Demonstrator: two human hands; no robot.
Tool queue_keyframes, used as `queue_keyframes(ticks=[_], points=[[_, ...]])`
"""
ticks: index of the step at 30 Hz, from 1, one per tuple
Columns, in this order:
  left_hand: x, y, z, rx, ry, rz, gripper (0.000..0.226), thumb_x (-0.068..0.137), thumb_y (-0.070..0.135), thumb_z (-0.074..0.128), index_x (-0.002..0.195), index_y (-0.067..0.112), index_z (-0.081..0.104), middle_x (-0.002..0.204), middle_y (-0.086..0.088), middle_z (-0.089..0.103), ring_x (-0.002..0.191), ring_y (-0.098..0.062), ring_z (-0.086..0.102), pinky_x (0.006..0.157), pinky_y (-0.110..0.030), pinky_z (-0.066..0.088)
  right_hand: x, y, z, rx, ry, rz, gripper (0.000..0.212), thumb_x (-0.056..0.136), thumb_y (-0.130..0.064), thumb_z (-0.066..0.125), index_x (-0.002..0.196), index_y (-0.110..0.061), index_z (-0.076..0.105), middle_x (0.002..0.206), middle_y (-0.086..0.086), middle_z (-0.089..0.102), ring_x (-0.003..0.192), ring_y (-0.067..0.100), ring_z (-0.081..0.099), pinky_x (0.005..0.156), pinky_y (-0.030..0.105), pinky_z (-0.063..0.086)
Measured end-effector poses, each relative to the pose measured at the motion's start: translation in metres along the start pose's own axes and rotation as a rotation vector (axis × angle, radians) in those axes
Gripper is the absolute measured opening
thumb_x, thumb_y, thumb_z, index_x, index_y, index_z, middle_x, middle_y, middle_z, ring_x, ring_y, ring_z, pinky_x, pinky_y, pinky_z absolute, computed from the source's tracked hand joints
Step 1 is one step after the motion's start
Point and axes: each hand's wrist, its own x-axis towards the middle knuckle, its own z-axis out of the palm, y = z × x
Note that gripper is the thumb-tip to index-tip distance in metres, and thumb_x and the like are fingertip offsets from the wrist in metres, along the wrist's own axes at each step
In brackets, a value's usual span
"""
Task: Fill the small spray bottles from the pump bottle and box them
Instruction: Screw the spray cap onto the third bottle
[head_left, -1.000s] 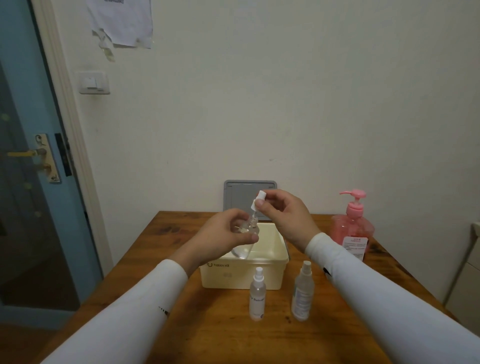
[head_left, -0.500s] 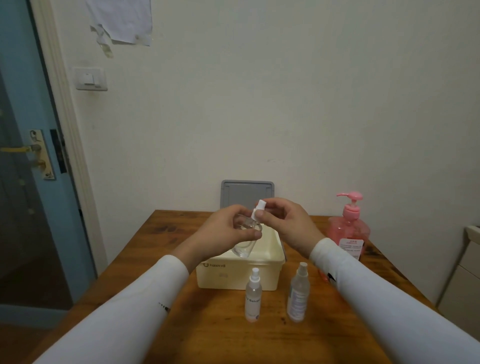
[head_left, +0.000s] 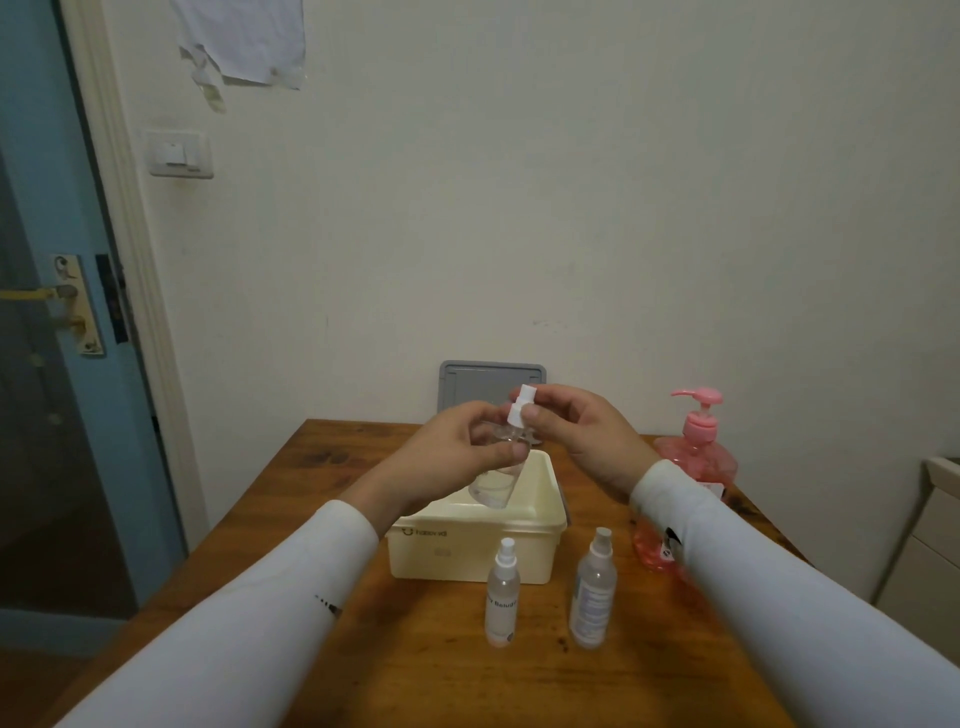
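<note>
Two hands: raised over the cream box (head_left: 540, 525)
Left hand (head_left: 457, 452): fingers curled round clear plastic bottle (head_left: 496, 480)
Right hand (head_left: 582, 436): pinches white spray cap (head_left: 521, 408) at its neck
Near table (head_left: 415, 649): two slim capped spray bottles (head_left: 502, 592), upright
Far right: pink pump bottle (head_left: 698, 457)

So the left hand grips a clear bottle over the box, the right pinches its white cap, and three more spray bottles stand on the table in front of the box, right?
Not quite: the head view shows two spray bottles standing in front of the box, not three. The rest holds: the left hand grips the clear bottle over the box and the right hand pinches its white cap.
</note>
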Motion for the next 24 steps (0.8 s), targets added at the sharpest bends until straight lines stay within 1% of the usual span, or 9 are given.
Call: queue_keyframes(ticks=[3,6,10,11,14,17,19,22,24], points=[[0.0,0.001,-0.001,0.002,0.002,-0.014,0.038,0.083,0.031,0.071,0.118,0.03,0.054,0.101,0.009,0.072,0.089,0.0,0.068,0.084,-0.025,0.051,0.003,-0.002,-0.001,-0.001,0.005,-0.003,0.026,0.091,-0.016,0.059,0.117,-0.011,0.063,0.108,0.002,0.071,0.098,0.007,0.066,0.087,0.021,0.052],[-0.001,0.001,-0.001,0.018,0.026,-0.03,0.043,0.081,0.033,0.074,0.119,0.027,0.055,0.103,0.008,0.07,0.092,-0.001,0.066,0.083,-0.023,0.05,0.006,-0.003,-0.002,0.007,0.049,-0.016,0.025,0.089,-0.017,0.062,0.113,-0.011,0.065,0.107,0.004,0.072,0.1,0.012,0.067,0.09,0.026,0.051],[-0.003,0.003,-0.001,-0.001,0.041,-0.025,0.043,0.08,0.029,0.075,0.119,0.025,0.055,0.101,0.009,0.07,0.09,0.003,0.066,0.075,-0.016,0.047,0.007,-0.003,-0.002,-0.012,0.065,-0.017,0.021,0.087,-0.019,0.065,0.107,-0.013,0.067,0.105,0.004,0.072,0.099,0.014,0.067,0.093,0.031,0.052],[-0.003,0.004,-0.001,-0.007,0.042,-0.019,0.043,0.08,0.028,0.075,0.118,0.024,0.056,0.1,0.009,0.071,0.089,0.002,0.066,0.075,-0.016,0.048,0.007,-0.001,-0.002,-0.007,0.068,-0.013,0.023,0.087,-0.02,0.066,0.108,-0.012,0.067,0.104,0.004,0.072,0.099,0.015,0.068,0.093,0.032,0.052],[-0.002,0.006,0.0,-0.002,0.049,-0.008,0.045,0.08,0.027,0.075,0.12,0.022,0.056,0.1,0.007,0.072,0.092,-0.003,0.067,0.084,-0.022,0.051,0.005,0.003,0.0,0.002,0.085,-0.007,0.026,0.087,-0.021,0.066,0.11,-0.01,0.066,0.103,0.006,0.073,0.099,0.017,0.068,0.093,0.034,0.052],[-0.002,0.005,0.0,0.021,0.043,-0.006,0.048,0.079,0.029,0.076,0.122,0.022,0.056,0.101,0.006,0.072,0.095,-0.006,0.067,0.09,-0.029,0.051,0.004,0.002,0.001,-0.026,0.096,-0.013,0.026,0.086,-0.022,0.068,0.11,-0.01,0.066,0.102,0.005,0.072,0.097,0.015,0.068,0.09,0.03,0.053],[-0.002,0.004,0.0,0.047,0.053,-0.001,0.048,0.078,0.031,0.076,0.122,0.023,0.056,0.102,0.006,0.071,0.097,-0.008,0.066,0.093,-0.034,0.051,0.004,0.001,0.002,-0.05,0.108,-0.025,0.029,0.084,-0.023,0.069,0.11,-0.01,0.066,0.1,0.003,0.072,0.095,0.012,0.068,0.085,0.024,0.053],[0.0,0.004,0.0,0.062,0.079,0.019,0.045,0.079,0.031,0.076,0.119,0.024,0.056,0.101,0.001,0.071,0.096,-0.011,0.067,0.094,-0.039,0.052,0.002,0.0,0.008,-0.081,0.179,-0.04,0.032,0.081,-0.028,0.072,0.109,-0.013,0.065,0.097,-0.001,0.071,0.091,0.007,0.067,0.076,0.015,0.051],[0.0,0.004,0.0,0.054,0.077,0.029,0.043,0.079,0.029,0.076,0.117,0.024,0.057,0.099,0.0,0.072,0.094,-0.011,0.068,0.094,-0.041,0.052,0.001,0.001,0.012,-0.067,0.224,-0.041,0.031,0.081,-0.029,0.072,0.107,-0.014,0.064,0.094,-0.001,0.07,0.086,0.005,0.066,0.072,0.014,0.051]])
